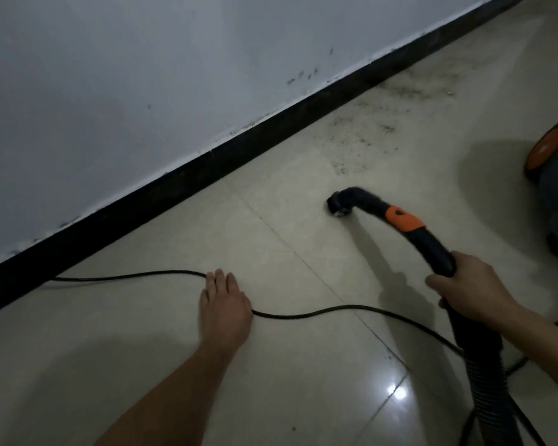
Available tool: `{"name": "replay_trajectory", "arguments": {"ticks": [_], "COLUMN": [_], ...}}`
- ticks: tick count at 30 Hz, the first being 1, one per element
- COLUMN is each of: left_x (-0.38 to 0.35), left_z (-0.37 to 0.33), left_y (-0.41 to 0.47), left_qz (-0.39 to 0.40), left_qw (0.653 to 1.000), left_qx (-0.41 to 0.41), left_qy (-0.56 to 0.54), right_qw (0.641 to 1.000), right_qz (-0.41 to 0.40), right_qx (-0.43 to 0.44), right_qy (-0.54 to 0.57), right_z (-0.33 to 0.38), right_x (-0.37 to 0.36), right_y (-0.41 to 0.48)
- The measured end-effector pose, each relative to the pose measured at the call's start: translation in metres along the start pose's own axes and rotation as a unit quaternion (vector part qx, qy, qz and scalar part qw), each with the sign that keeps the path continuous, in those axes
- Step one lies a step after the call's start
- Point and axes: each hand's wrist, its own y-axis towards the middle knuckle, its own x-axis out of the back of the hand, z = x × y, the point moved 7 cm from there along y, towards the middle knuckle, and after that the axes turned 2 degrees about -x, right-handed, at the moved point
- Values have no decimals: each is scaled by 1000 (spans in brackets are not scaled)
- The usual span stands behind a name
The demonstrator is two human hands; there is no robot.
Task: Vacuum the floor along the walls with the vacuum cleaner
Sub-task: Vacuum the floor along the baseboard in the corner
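While gripping the hose handle [432,246] in a curled right hand [467,291], slide the nozzle [337,204] off the open tile [271,365], tight along the baseboard [207,169], nice and slow through the dirt patch [400,117]. Pin the cord [351,306] under the flat, straight-fingered left hand [226,307], clear of the suction.
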Motion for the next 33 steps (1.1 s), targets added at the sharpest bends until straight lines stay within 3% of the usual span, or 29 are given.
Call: {"name": "replay_trajectory", "arguments": {"ticks": [3, 7, 12, 16, 19, 21, 25, 30, 33], "left_x": [2, 1, -6, -8, -8, -6, -3, -2, -1], "left_z": [-2, -5, -4, -6, -5, -5, -7, -5, -1], "left_y": [-9, -13, -19, -19, -19, -18, -21, -32, -34], "left_qz": [3, -1, -2, -10, -1, -6, -10, 13, 34], "left_qw": [1000, 999, 1000, 1000, 1000, 999, 999, 999, 998], "left_qx": [-7, -21, -22, -22, -21, -26, -33, -53, -47], "left_qy": [4, 33, 16, 1, -14, -19, -8, 2, -2], "right_qw": [998, 1000, 999, 999, 998, 997, 1000, 991, 995], "right_qz": [47, -13, 55, 3, 62, 83, 3, 92, 50], "right_qx": [40, 5, 4, -26, -4, 1, 12, 85, 88], "right_qy": [-22, -2, 1, 18, 4, 12, -9, -38, -14], "right_z": [-3, -29, -52, -77, -80, -79, -71, -25, 8], "right_x": [-12, 9, 10, 35, 21, 16, 23, -26, -39], "right_y": [-17, -21, -33, -36, -49, -52, -49, -50, -36]}}
